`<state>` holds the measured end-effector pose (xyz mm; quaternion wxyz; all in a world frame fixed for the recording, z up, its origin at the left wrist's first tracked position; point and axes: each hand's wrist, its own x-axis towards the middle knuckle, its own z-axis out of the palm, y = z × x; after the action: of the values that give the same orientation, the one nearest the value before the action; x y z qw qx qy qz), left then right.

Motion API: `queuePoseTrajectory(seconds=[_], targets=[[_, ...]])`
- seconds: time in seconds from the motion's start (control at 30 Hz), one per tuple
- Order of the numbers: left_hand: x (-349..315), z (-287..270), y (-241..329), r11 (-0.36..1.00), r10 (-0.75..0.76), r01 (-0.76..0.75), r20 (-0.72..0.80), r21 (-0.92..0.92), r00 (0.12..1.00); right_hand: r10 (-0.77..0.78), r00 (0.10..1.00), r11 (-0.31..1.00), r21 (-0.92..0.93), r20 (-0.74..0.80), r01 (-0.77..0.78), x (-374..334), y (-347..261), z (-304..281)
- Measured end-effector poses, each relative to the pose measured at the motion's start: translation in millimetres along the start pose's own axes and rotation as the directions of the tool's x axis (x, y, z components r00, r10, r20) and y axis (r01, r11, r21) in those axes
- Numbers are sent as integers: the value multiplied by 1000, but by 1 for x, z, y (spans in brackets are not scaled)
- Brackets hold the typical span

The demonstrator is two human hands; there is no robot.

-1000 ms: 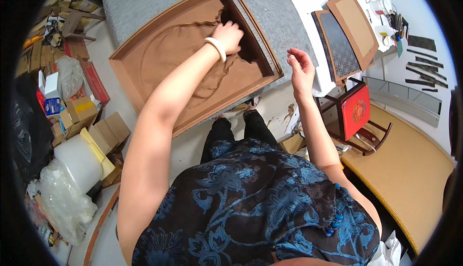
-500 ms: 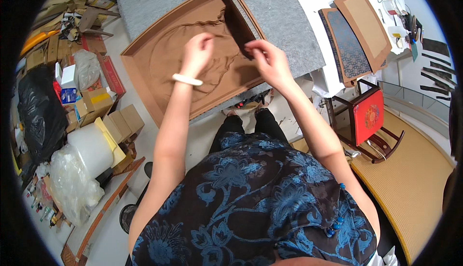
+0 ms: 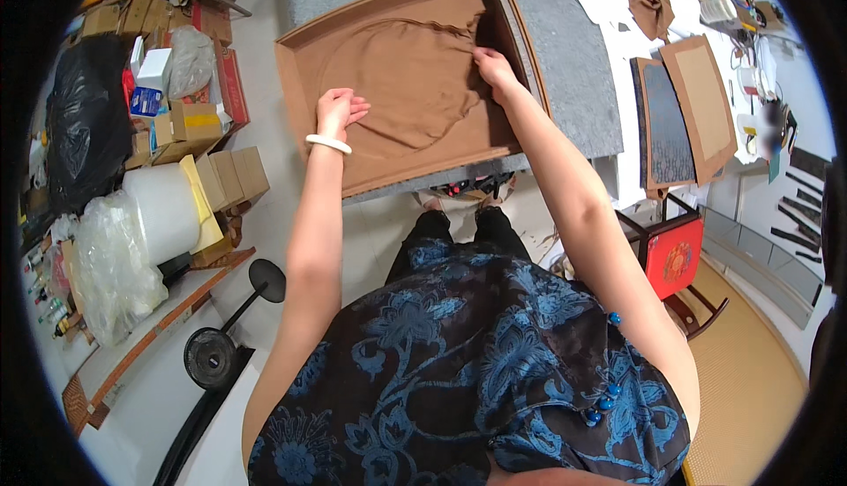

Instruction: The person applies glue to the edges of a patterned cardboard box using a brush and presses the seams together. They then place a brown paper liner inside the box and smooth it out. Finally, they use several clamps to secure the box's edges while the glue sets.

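Nearest the camera, the person's dark dress with a blue flower pattern (image 3: 476, 380) is filling the lower middle of the view, and both bare forearms are reaching away from it toward the work. To the person's left, a black round-based stand (image 3: 231, 323) is lying on the pale floor, with a white roll of wrapping material (image 3: 163, 213) and a clear plastic bag (image 3: 115, 265) just beside it. To the right, a small dark wooden stool with a red panel (image 3: 675, 257) is standing near the table's edge. Farther out, the left hand (image 3: 338, 111), wearing a white bangle (image 3: 328, 142) at the wrist, is lying flat with its fingers loosely spread on the brown soft cloth (image 3: 397, 80), pressing it down and gripping nothing. The right hand (image 3: 494, 67) is sitting at the cloth's right edge with its fingers curled in, pinching a gathered fold of that fabric. The cloth is lying inside the large brown rectangular shallow tray (image 3: 388, 168), covering most of its floor, and the tray is resting tilted on the grey felt-covered table (image 3: 573, 54). Beyond the tray to the right, two flat framed panels (image 3: 679, 115) are lying on the white surface, well apart from both hands.
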<state>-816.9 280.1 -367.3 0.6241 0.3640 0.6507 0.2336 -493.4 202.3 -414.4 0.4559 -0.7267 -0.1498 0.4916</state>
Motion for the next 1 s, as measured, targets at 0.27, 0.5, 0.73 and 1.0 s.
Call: queuePoseTrajectory(seconds=[0.27, 0.5, 0.73, 1.0], targets=[[-38, -7, -11, 436, 495, -380, 136, 815, 858, -481, 872, 683, -661, -87, 311, -18, -9, 5], [-85, -2, -26, 99, 533, -303, 206, 948, 821, -594, 458, 33, -549, 661, 835, -87, -48, 96], [-93, -30, -16, -370, 378, -362, 495, 855, 782, -313, 292, -264, -379, 903, 887, -68, -43, 178], [-92, -37, -15, -309, 274, -572, 647, 760, 712, -248, 401, -311, -465, 882, 829, -70, -47, 205]])
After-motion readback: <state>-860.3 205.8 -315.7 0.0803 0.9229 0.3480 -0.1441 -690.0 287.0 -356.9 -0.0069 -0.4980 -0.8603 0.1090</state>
